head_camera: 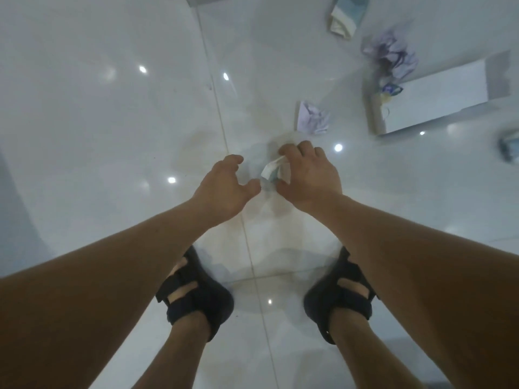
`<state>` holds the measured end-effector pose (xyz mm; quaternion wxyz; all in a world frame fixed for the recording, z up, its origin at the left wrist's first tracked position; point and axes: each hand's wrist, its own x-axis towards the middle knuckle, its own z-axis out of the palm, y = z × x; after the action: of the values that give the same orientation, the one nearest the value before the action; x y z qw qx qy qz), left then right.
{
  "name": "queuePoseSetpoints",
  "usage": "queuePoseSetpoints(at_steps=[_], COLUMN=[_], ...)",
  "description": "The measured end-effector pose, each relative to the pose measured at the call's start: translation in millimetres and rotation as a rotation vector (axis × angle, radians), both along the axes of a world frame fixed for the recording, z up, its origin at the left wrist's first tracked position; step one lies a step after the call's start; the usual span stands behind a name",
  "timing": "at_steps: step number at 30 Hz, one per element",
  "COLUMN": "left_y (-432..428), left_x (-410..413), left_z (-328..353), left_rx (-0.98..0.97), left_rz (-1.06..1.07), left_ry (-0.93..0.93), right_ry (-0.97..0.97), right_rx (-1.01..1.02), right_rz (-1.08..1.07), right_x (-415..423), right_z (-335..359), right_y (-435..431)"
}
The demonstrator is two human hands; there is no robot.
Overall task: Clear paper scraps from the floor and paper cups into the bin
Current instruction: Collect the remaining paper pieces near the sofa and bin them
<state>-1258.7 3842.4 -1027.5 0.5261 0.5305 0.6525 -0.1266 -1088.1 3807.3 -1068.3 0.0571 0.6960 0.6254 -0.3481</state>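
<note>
forearms (pixel 92 282) extended; right hand (pixel 311 178) grips paper scrap (pixel 270 169).

Both bare forearms reach forward and down, side by side. The right hand (pixel 309 175) curls its fingers round a white paper scrap (pixel 271 170), knuckles up. The left hand (pixel 224 186) hangs just beside it, fingers loosely bent, apparently holding nothing, though its fingertips are blurred.

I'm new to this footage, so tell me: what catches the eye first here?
At centre, low over the glossy white floor, the right hand grips a paper scrap, the left hand open beside it. A crumpled lilac paper lies just beyond; black sandals stand below.
</note>
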Motion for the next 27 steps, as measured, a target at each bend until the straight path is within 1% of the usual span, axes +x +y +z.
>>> queuePoseSetpoints(at_steps=[3, 6, 9, 11, 12, 14, 16, 18, 20, 23, 27], left_y=[4.3, 7.7, 6.4, 4.9, 3.8, 1.2, -3.0, -7.5, -9.9, -7.6, 9.8], left_x=[5.3, 10.2, 13.6, 12.1, 9.0, -0.2, -12.3, -22.6, -31.0, -39.3, -38.2], left_z=[12.4, 25.3, 31.0, 26.8, 22.5, 12.3, 1.2, -6.3, -7.9, 0.5, 37.1], left_rx=[-0.097, -0.182, -0.206, -0.152, -0.122, -0.068, -0.011, 0.02, 0.039, 0.075, 0.161], left_rz=[0.174, 0.246, 0.333, 0.345, 0.354, 0.373, 0.352, 0.324, 0.296, 0.293, 0.251], left_ry=[-0.082, -0.221, -0.291, -0.247, -0.22, -0.164, -0.089, -0.038, -0.017, -0.031, -0.061], right_ry=[0.225, 0.328, 0.402, 0.366, 0.291, 0.062, -0.143, -0.212, -0.175, -0.04, 0.149], right_rx=[0.029, 0.127, 0.138, 0.117, 0.119, 0.13, 0.081, 0.024, 0.028, 0.04, 0.037], right_rz=[0.061, 0.131, 0.137, 0.146, 0.162, 0.171, 0.139, 0.102, 0.072, 0.012, -0.071], right_x=[-6.4, -11.7, -8.5, 5.7, 15.4, 33.5, 43.1, 43.4, 38.1, 26.1, 5.8], right_z=[21.9, 42.5, 49.3, 45.0, 39.8, 25.8, 9.8, -5.0, -14.9, -11.8, 38.5], right_y=[-2.5, -2.4, -0.7, 2.3, 6.7, 21.7, 39.2, 50.1, 51.4, 39.8, 29.1])
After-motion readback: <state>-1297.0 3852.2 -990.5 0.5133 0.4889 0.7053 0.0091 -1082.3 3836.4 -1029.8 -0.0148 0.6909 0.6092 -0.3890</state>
